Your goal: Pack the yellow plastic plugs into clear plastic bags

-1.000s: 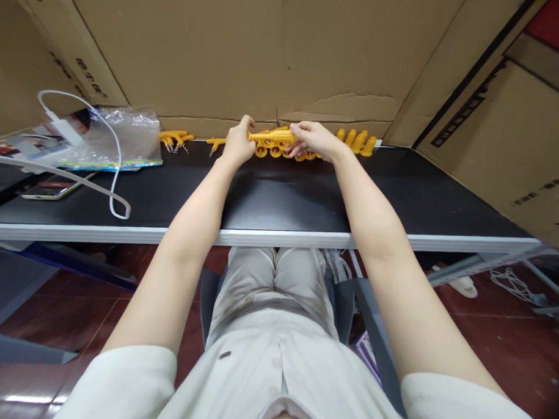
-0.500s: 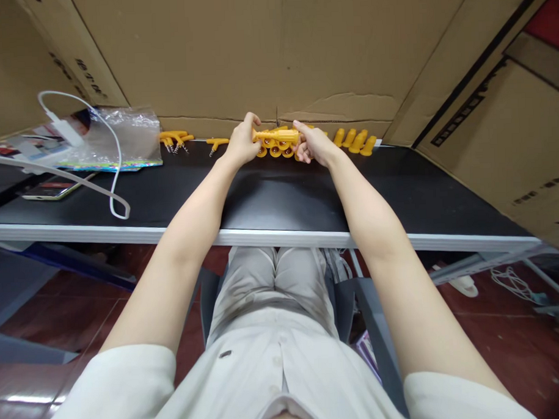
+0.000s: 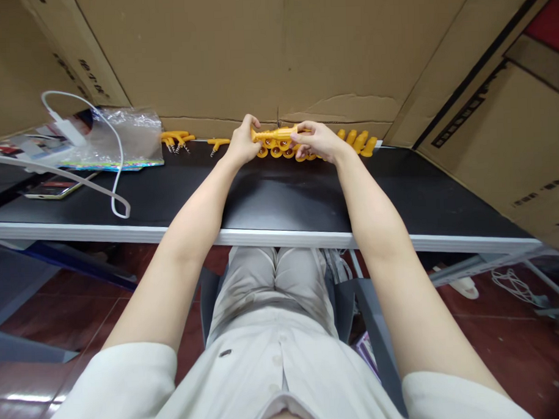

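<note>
Both hands meet at the far edge of a black table (image 3: 270,197), just in front of a cardboard wall (image 3: 255,51).

The left hand (image 3: 242,143) and the right hand (image 3: 322,142) hold one yellow plastic piece (image 3: 275,134) between them. It is raised slightly above the tabletop. Its long axis lies level and runs left to right, parallel to the table's far edge. One end points to the person's left, the other to the right. Which end is narrower is too small to tell.

The left thumb and fingers are pinched together on the left end of the piece. The right fingers are curled closed around its right end, with the thumb on top.

Directly below the piece, a row of yellow cups (image 3: 277,152) rests on the table, open mouths facing the person. To the right of the right hand lie several yellow sleeves (image 3: 358,141), side by side and tilted. To the left of the left hand lie yellow T-shaped screws (image 3: 176,138), near the wall.

Farther left are a clear plastic bag (image 3: 130,138), a white cable (image 3: 116,178) looping toward the near edge, and a phone (image 3: 49,190) lying flat.
</note>
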A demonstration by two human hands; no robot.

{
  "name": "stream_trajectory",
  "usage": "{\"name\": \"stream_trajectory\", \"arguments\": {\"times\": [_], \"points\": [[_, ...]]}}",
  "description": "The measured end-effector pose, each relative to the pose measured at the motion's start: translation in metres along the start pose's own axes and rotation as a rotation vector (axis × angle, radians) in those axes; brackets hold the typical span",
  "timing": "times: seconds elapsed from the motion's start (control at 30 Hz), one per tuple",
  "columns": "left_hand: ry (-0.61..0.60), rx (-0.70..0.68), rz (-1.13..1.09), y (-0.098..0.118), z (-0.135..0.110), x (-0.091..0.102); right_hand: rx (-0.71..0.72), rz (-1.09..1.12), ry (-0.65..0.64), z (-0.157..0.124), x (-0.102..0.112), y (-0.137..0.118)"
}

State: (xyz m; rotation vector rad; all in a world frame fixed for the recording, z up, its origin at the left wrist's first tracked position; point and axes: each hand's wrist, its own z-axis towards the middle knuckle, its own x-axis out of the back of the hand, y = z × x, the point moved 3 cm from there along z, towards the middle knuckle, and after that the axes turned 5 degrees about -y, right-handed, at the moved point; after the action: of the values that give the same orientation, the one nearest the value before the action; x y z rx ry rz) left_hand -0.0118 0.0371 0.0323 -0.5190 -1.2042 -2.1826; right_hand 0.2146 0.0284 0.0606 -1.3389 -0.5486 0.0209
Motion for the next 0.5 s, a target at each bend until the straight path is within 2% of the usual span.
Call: {"name": "stream_trajectory", "arguments": {"times": [0.17, 0.5], "points": [[0.009, -0.075, -0.039, 0.007, -0.002, 0.002, 0.028, -0.032, -0.001, 0.005, -0.004, 0.003], [0.020, -0.027, -0.018, 0.006, 0.000, -0.001, -0.027, -0.083, 0.115, 0.013, -0.002, 0.015]]}}
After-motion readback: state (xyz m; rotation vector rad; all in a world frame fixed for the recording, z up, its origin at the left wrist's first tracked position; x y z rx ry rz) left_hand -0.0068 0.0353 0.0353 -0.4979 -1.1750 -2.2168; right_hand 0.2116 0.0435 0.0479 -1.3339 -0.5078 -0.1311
